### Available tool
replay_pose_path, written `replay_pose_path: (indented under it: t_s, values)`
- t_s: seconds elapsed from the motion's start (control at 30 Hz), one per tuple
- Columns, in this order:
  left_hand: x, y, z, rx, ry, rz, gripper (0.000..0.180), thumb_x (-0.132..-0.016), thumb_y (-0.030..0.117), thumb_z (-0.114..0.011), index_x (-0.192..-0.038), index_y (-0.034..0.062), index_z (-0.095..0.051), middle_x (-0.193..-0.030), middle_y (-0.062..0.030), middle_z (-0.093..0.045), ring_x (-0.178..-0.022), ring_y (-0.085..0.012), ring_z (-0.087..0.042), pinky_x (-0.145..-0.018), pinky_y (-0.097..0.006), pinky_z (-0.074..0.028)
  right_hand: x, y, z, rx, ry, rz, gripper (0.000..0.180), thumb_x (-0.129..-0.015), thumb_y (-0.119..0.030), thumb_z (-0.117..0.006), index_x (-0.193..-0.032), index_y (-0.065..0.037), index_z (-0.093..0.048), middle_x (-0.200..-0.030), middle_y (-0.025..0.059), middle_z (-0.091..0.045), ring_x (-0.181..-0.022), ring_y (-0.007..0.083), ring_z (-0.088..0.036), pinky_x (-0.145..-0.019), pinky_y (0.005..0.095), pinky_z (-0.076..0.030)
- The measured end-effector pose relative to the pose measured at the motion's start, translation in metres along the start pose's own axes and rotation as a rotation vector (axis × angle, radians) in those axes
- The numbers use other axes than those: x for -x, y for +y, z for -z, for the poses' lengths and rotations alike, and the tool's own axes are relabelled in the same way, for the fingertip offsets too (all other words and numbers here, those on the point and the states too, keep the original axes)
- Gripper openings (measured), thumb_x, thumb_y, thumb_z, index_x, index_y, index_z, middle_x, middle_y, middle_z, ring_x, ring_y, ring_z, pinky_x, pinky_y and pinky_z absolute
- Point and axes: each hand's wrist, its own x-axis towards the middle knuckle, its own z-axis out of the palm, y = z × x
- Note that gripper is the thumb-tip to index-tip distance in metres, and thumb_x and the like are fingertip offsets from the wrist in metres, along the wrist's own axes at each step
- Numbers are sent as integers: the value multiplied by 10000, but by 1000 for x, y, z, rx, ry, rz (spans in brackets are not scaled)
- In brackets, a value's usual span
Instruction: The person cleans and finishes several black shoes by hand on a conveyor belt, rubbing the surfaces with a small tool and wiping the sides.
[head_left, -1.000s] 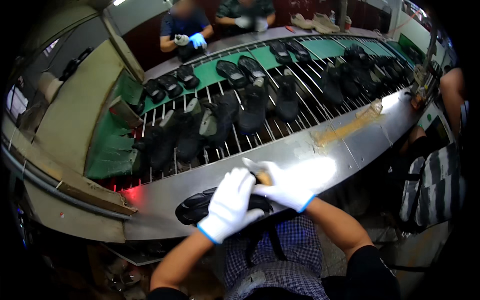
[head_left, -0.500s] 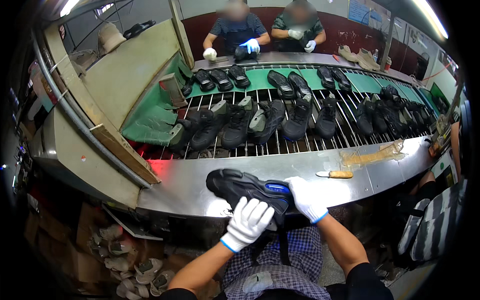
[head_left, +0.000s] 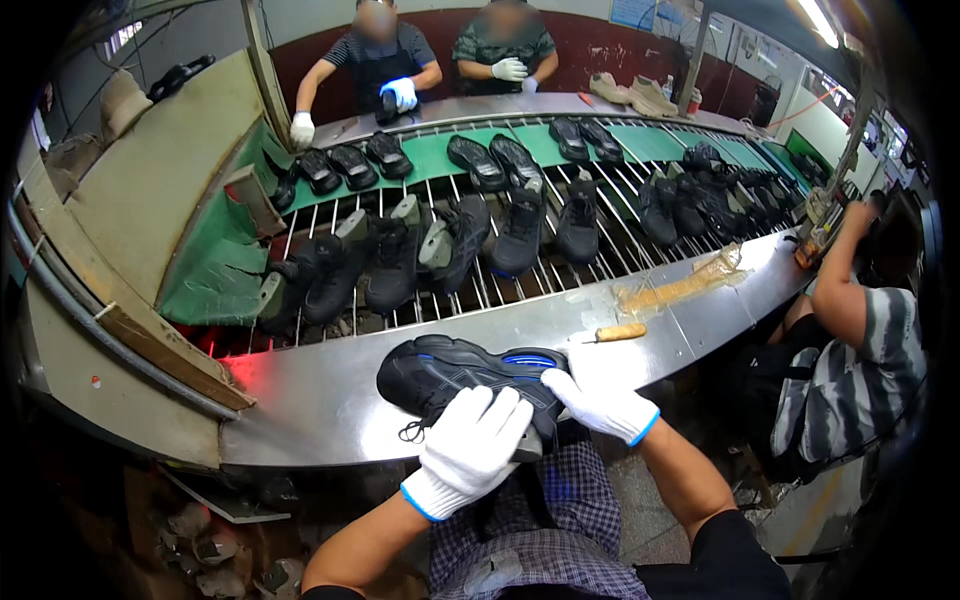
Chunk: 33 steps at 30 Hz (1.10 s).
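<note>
A black shoe [head_left: 465, 372] with blue inserts near the heel is held between both gloved hands, turned on its side with the toe pointing beyond the left hand and the sole edge facing away from the body. The upper is grasped by the left hand [head_left: 470, 450], its fingers bent across the side near the collar; the thumb is hidden. The heel end is gripped by the right hand [head_left: 605, 402], with the thumb pressed on it; the remaining fingers are washed out by glare. Whether the shoe is supported by the metal ledge [head_left: 315, 405] beneath cannot be told. A knife [head_left: 620, 332] with a wooden handle is seen lying on the ledge just beyond the right hand, and brown tape [head_left: 680, 287] is stuck farther out on the same side. Ahead of both hands, a row of black shoes [head_left: 393, 262] is set out, with upturned shoes [head_left: 477, 160] placed behind it on a green strip [head_left: 430, 150].
</note>
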Motion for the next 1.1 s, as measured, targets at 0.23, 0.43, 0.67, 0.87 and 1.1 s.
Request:
replay_pose_path:
  t_s: [0.23,0.43,0.67,0.87,1.1]
  values:
    - [18,-2,-9,17,-21,-175,429,-729,178,-731,-1117,-4,-754,-1114,-157,-720,-945,-319,-695,-825,-430,-597,-21,11,4,46,-317,92,590,-1056,-492,-579,-1327,20,-684,-1189,248,-741,-1103,366,-713,-1002,449,-544]
    - [30,-5,-7,70,-33,-179,404,-735,169,-730,-1105,13,-772,-1103,-168,-725,-942,-328,-701,-830,-435,-605,-33,-17,7,137,-536,64,624,-1070,-525,-535,-1386,1,-649,-1318,264,-702,-1218,395,-681,-1083,454,-513]
    - [34,-4,-12,-6,41,-186,397,-702,177,-755,-1062,8,-765,-1088,-156,-730,-893,-316,-689,-789,-433,-597,-98,-43,-5,51,-870,-33,734,-1097,-625,-410,-1405,-2,-647,-1397,259,-678,-1256,394,-666,-1126,445,-470]
    - [48,-11,18,-21,10,-177,392,-695,196,-778,-1058,48,-772,-1136,-144,-737,-955,-341,-686,-851,-506,-584,-77,24,-62,-1007,-999,-247,509,-1093,-349,-642,-1492,-36,-602,-1345,102,-728,-1184,156,-679,-996,319,-571]
    - [63,-23,72,182,69,85,344,-927,121,-743,-1263,50,-726,-1249,-239,-720,-1156,-466,-672,-1071,-537,-520,35,9,-68,-1708,-358,-699,412,-1075,-307,-655,-1372,-22,-632,-1222,131,-777,-1059,223,-776,-955,408,-645]
